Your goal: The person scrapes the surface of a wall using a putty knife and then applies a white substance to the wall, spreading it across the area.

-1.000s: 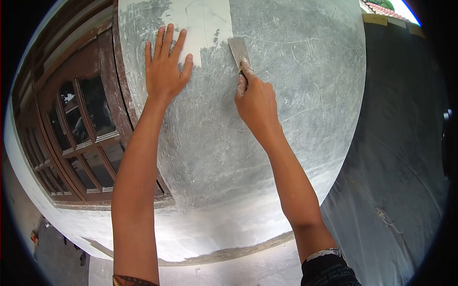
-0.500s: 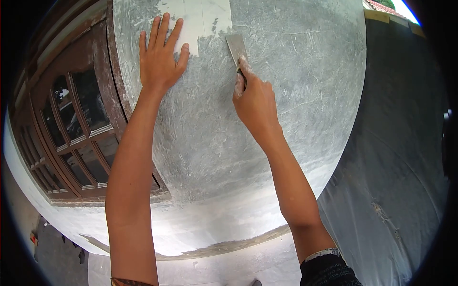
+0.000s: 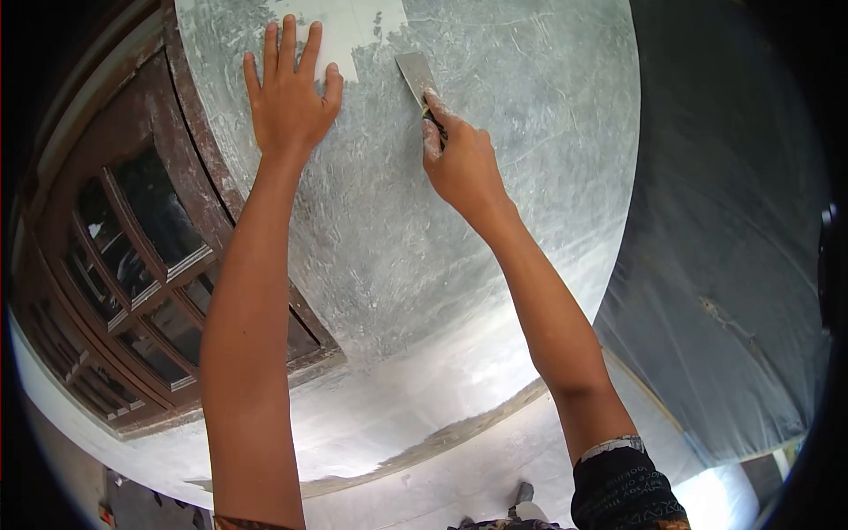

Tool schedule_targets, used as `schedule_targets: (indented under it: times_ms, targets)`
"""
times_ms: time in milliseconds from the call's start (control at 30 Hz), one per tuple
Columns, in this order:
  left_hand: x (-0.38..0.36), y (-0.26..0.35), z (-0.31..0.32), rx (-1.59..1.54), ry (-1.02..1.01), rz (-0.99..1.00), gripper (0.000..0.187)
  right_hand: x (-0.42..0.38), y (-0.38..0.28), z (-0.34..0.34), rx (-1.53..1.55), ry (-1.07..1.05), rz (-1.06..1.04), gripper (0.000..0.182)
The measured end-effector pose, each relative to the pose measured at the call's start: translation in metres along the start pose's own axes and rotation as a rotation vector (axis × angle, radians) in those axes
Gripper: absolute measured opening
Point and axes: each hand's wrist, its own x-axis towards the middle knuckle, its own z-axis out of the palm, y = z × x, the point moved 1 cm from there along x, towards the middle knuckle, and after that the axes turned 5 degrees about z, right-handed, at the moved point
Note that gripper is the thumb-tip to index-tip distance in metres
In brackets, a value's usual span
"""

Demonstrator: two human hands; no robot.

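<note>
Across most of the view spreads a grey plastered wall (image 3: 442, 230), scraped and streaky, with a paler white patch (image 3: 349, 31) at the top. To its right hangs a sheet of translucent plastic (image 3: 733, 247), creased and dusty. Left of the wall stands a dark brown wooden window frame (image 3: 124, 256) with small glass panes, its edge smeared with plaster. Below, a pale ledge (image 3: 415, 424) curves along the wall's base.

Both forearms reach up from the bottom edge. On the right arm, a dark sleeve (image 3: 623, 495) carries small pale lettering — too blurred to read. The left hand (image 3: 287, 97) lies flat against the wall, fingers spread and open, its fingertips reaching onto the white patch. The right hand (image 3: 459, 155) is closed around the handle of a putty knife (image 3: 417, 75), forefinger dusted white and laid along it — the metal blade is pressed to the wall just beside the white patch, close to the left hand.
</note>
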Motion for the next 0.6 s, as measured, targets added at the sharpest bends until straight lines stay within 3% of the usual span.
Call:
schedule_targets:
  times_ms: [167,600]
  targets:
    - [0.002,0.001,0.0,0.06,-0.021,-0.02,0.058,0.026,-0.014,-0.002,-0.012,0.086,-0.039,0.044]
    - [0.003,0.003,-0.002,0.127,-0.043,-0.015,0.058,0.026,-0.012,-0.007,-0.04,0.041,-0.028,0.043]
